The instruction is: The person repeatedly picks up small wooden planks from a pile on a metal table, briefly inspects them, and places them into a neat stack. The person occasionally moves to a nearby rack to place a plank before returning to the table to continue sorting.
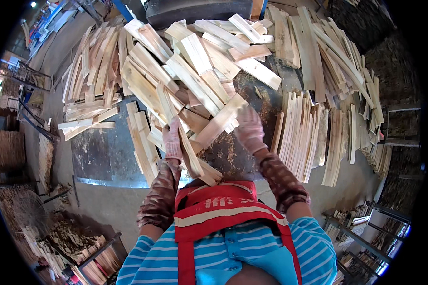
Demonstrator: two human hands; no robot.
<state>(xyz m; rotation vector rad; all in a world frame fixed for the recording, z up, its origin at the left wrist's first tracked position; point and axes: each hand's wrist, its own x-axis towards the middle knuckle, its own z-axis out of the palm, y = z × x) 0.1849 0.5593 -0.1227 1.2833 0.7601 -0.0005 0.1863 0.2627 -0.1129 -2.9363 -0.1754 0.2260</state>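
My left hand point(172, 139), in a pale work glove, is closed around the edge of a long narrow wooden board point(189, 154). That board slants from the pile toward my apron. My right hand point(250, 127), gloved too, is smeared by motion beside the upper right end of another board point(221, 121). Whether its fingers grip that board I cannot tell. This second board lies slantwise across the front of a loose heap of pale planks point(195, 85) on the dark worktable point(104, 154).
Neat rows of boards point(297, 130) stand at the table's right, with more stacked boards point(314, 52) behind them. Another stack point(97, 66) sits at the far left. Several boards point(141, 137) lie left of my left hand. Sawdust and chips point(228, 152) litter the tabletop.
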